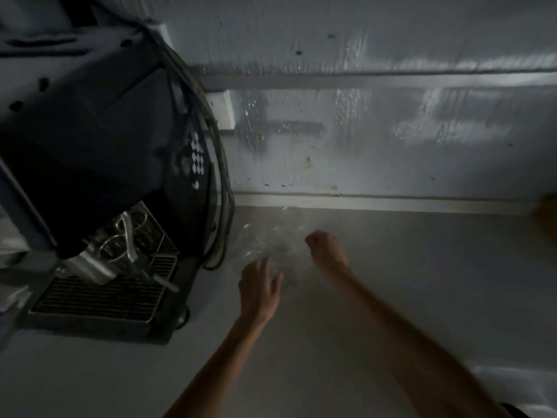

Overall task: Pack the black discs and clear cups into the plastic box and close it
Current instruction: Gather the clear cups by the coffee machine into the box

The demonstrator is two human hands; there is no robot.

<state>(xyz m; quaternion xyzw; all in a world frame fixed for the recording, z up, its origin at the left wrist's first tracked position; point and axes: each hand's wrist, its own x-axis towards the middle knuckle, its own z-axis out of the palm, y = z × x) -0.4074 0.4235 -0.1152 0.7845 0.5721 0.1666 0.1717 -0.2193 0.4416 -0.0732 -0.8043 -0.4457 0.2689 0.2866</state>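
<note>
A clear plastic thing point(271, 239), blurred and hard to make out, lies on the grey counter point(391, 282) near the wall. It may be the plastic box or clear cups; I cannot tell which. My left hand point(259, 288) reaches toward its near side with fingers spread, touching or almost touching it. My right hand point(325, 248) is curled into a fist at its right side; whether it grips the plastic is unclear. No black discs are visible.
A large dark espresso machine point(99, 176) with a metal drip grate point(102, 300) stands at the left, cables point(221, 188) running down its right side. A stained wall point(361, 131) backs the counter. Something brownish point(547, 215) shows at the right edge, and pale plastic point(518, 387) at the bottom right.
</note>
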